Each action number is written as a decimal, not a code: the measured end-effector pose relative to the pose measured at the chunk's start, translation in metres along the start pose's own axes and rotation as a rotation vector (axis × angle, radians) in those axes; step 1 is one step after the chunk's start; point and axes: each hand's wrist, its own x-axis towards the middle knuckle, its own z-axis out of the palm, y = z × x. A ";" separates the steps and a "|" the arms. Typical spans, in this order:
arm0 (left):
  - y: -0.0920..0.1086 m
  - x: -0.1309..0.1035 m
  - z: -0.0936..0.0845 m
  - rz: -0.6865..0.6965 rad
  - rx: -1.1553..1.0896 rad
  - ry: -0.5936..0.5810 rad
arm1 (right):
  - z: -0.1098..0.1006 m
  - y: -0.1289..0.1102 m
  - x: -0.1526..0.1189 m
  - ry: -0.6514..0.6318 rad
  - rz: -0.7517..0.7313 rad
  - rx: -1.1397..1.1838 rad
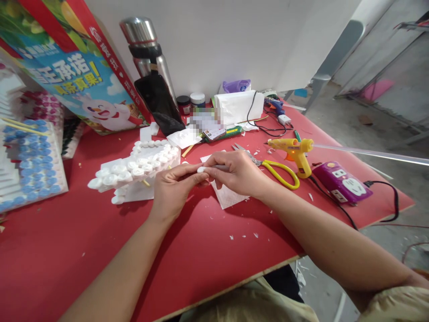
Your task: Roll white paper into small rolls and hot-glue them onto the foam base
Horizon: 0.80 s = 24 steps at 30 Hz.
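White and small, one round piece (201, 170) sits in the middle of the head view, pinched by the fingertips of two hands. The left hand (172, 188) squeezes it from the left. The right hand (239, 172) meets it from the right, with a thin grey tool (221, 167) tucked in its fingers, maybe tweezers.

I think the step now is shaping this piece. Going on seems to call for a soft, steady pinch, so it does not get squashed.

Now the counting. Left of the middle are white paper-like roses (137, 169), too many and too bunched to count. Blue roses (36, 167) fill a card at the far left, and I cannot count those either. Right of the middle is one pair of yellow-handled scissors (280, 175). Farther right are one yellow glue gun (293, 150) and one purple power socket (343, 182). Upper left of the middle are one steel flask (139, 33) and two little jars (197, 100). One red counter (110, 259) carries them all.
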 end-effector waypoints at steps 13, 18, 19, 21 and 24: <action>0.004 -0.002 0.003 0.096 0.144 -0.096 | -0.005 0.002 0.006 0.017 0.303 0.327; 0.009 -0.002 0.002 0.092 0.195 -0.133 | -0.019 0.007 0.014 -0.172 0.608 0.859; 0.009 -0.002 0.002 0.105 0.210 -0.138 | -0.020 0.009 0.014 -0.235 0.658 0.918; 0.009 -0.001 0.001 0.130 0.227 -0.147 | -0.021 0.012 0.015 -0.340 0.706 0.988; 0.009 -0.001 0.000 0.137 0.227 -0.154 | -0.019 0.013 0.013 -0.353 0.680 1.003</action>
